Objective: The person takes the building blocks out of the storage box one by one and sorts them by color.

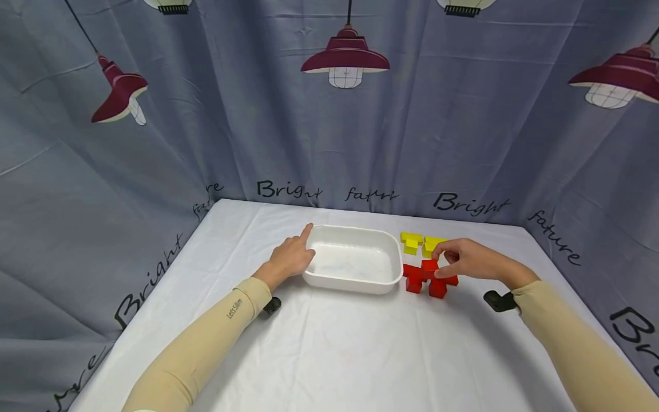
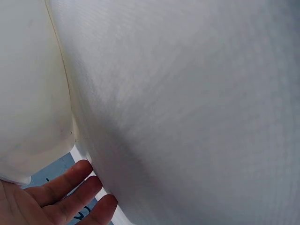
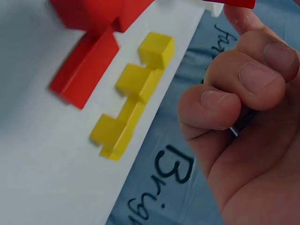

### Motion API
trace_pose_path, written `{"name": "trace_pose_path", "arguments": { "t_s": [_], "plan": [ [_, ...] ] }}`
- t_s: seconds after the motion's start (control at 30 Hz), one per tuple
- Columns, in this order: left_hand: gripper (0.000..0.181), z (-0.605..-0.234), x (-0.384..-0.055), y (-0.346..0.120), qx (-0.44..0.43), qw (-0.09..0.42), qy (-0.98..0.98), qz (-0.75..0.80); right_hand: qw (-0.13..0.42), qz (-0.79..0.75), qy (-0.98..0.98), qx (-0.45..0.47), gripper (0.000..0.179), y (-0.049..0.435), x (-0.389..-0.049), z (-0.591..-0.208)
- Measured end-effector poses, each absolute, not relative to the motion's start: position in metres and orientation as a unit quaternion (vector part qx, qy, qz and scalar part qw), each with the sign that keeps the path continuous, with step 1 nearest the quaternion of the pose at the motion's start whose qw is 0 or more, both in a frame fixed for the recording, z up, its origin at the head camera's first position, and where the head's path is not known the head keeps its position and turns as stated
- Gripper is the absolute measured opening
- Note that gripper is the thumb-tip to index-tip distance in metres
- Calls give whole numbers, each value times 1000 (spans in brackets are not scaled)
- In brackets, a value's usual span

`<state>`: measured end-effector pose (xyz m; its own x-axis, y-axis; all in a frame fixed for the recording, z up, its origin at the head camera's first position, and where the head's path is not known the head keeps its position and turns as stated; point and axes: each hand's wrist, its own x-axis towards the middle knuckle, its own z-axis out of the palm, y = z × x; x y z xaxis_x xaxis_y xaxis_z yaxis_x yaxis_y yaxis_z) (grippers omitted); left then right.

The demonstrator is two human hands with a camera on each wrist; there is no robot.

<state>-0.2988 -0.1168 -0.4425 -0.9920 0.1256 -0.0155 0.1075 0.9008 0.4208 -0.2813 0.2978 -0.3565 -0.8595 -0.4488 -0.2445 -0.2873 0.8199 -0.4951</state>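
A white rectangular basin (image 1: 355,283) stands toward the back of the table. At its left end, my left hand (image 1: 290,256) touches the rim with index finger and thumb; in the left wrist view, its other fingers (image 2: 70,180) stretch out beside the basin wall (image 2: 33,93). Right of the basin, my right hand (image 1: 465,260) pinches a red block (image 1: 429,266) between thumb and index finger. Only an edge of this block (image 3: 239,3) shows in the right wrist view, above the curled remaining fingers. Beneath it are more red blocks (image 1: 414,284), partly hidden by the held one.
Yellow T-shaped blocks (image 1: 411,242) lie behind the red ones near the table's back edge; the right hand partly covers them in the head view. A white cloth covers the table (image 1: 340,349). Grey printed curtains (image 1: 309,143) hang behind and at both sides.
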Motion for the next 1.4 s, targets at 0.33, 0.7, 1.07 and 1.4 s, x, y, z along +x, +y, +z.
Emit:
{"name": "trace_pose_path", "arguments": {
  "t_s": [0.33, 0.7, 1.07, 1.4],
  "plan": [
    [72, -440, -298, -118, 59, 24, 974, 216, 167, -235, 941, -176, 43, 328, -275, -371],
    [73, -440, -298, -119, 55, 24, 973, 223, 160, -256, 941, -153, 41, 347, -265, -382],
    [72, -443, -298, -119, 56, 27, 973, 223, 175, -280, 936, -119, 41, 369, -262, -409],
    [73, -443, -298, -117, 57, 27, 974, 217, 178, -295, 932, -111, 38, 381, -260, -427]
  ]
}}
